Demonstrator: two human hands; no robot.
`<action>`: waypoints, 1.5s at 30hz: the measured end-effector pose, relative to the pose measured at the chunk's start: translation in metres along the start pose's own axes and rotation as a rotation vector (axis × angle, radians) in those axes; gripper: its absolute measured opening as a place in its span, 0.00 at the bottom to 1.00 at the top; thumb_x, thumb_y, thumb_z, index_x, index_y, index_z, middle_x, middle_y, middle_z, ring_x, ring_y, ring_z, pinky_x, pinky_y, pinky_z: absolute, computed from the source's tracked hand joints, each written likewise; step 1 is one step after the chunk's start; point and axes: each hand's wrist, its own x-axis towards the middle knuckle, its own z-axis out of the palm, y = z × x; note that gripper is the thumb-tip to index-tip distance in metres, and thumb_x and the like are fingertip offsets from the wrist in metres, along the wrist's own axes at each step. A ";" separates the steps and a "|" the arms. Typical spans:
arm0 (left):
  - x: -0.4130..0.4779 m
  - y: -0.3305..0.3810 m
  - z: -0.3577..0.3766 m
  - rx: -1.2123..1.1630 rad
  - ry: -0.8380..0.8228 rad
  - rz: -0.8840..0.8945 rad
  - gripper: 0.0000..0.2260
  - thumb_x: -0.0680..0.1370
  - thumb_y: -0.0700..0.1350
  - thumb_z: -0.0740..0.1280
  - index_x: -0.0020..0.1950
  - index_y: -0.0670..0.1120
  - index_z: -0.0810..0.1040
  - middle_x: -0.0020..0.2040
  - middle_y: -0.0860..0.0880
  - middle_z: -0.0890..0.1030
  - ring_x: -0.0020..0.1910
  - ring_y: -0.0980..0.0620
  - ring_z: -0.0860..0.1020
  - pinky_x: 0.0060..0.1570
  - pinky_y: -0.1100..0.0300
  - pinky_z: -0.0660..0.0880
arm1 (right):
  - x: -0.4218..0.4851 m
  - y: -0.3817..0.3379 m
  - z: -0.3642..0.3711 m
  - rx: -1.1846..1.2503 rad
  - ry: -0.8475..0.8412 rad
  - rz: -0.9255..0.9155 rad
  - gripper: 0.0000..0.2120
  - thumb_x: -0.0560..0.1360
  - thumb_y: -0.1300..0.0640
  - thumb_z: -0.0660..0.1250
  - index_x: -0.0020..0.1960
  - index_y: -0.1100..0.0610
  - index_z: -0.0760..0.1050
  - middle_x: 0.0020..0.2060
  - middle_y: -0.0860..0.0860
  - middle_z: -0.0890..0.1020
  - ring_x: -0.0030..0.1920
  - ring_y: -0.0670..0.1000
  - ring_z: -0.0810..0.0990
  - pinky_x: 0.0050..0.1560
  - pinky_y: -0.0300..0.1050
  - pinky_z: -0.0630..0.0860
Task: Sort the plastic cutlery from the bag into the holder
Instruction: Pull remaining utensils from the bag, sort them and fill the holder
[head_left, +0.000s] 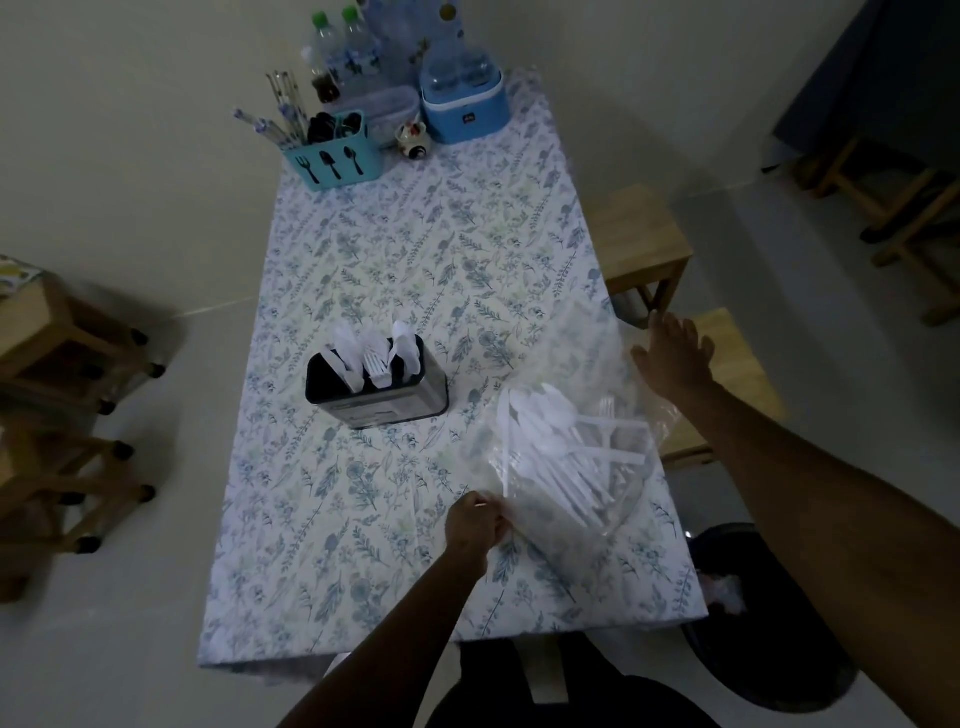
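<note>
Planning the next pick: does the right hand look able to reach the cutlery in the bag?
Probably: the right hand hovers open beside the bag, which the left hand grips; only the plastic covers the cutlery, its opening unclear.

Dim, bluish light throughout; wide-angle bending at the edges, corners darkened, slight softness.

One floral-clothed table (415, 234) carries one dark rectangular cutlery holder (395, 402), one teal plastic caddy (337, 156), one blue cooler box (465, 111) and two clear bottles with green caps (324, 41) (355, 36). One clear plastic bag (545, 525) holds white plastic cutlery (561, 447), too many overlapping pieces to count. Two pale wooden stools (641, 244) (743, 364) stand at the table's right edge, and two bare hands show, the left hand (475, 525) and the right hand (672, 353)
</note>
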 end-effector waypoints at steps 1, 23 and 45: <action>0.002 0.000 -0.001 -0.002 0.000 0.001 0.09 0.78 0.33 0.61 0.47 0.40 0.81 0.43 0.39 0.83 0.43 0.43 0.82 0.46 0.53 0.81 | 0.007 0.004 0.001 -0.003 -0.051 0.016 0.29 0.80 0.46 0.56 0.76 0.58 0.56 0.71 0.60 0.67 0.71 0.64 0.62 0.68 0.65 0.57; 0.006 0.025 -0.009 -0.086 -0.157 -0.039 0.06 0.78 0.32 0.63 0.52 0.36 0.79 0.47 0.37 0.83 0.44 0.45 0.81 0.38 0.57 0.78 | -0.095 -0.050 -0.096 0.204 0.464 -0.366 0.07 0.72 0.63 0.66 0.36 0.56 0.73 0.34 0.52 0.77 0.40 0.56 0.74 0.38 0.47 0.69; 0.001 0.037 -0.026 -0.035 -0.196 -0.009 0.06 0.78 0.33 0.64 0.45 0.39 0.80 0.36 0.41 0.80 0.33 0.48 0.77 0.37 0.56 0.78 | -0.136 -0.059 -0.101 0.110 0.699 -0.309 0.10 0.74 0.52 0.59 0.39 0.53 0.76 0.37 0.48 0.80 0.44 0.54 0.75 0.41 0.43 0.63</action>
